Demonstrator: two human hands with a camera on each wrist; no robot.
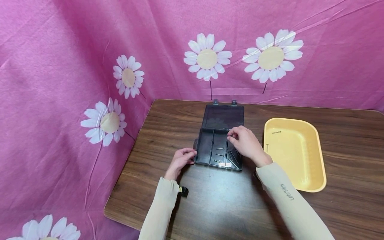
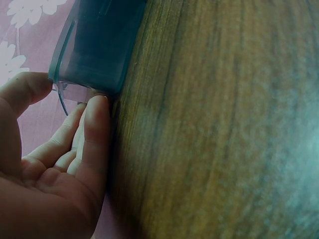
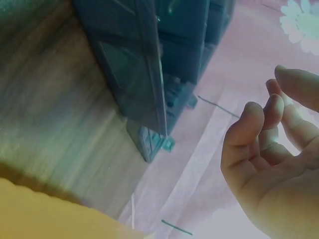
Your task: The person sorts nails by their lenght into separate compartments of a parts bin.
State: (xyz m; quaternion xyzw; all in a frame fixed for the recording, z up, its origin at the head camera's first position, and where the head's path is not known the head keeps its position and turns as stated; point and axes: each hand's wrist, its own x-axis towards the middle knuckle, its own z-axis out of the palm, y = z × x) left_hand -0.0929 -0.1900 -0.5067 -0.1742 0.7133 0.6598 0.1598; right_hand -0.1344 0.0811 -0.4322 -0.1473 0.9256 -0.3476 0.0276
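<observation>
A dark see-through organizer box (image 1: 204, 146) lies on the table with its lid (image 1: 223, 116) folded back. My left hand (image 1: 180, 160) holds the box's left side near the front corner, thumb at the rim and fingers low against the wall in the left wrist view. Short screws (image 1: 220, 154) lie in the middle compartment. Several longer screws (image 1: 232, 159) lie in the right-hand one. Over that compartment's back part hovers my right hand (image 1: 246, 141), fingers loosely bent. Nothing shows between its fingertips (image 3: 251, 113) in the right wrist view.
A yellow tray (image 1: 321, 156) stands right of the box, with one screw (image 1: 276, 132) near its back and another screw (image 1: 267, 147) by its left wall. The wooden table (image 1: 210, 203) meets a pink daisy-print cloth (image 1: 168, 66) at the back and left.
</observation>
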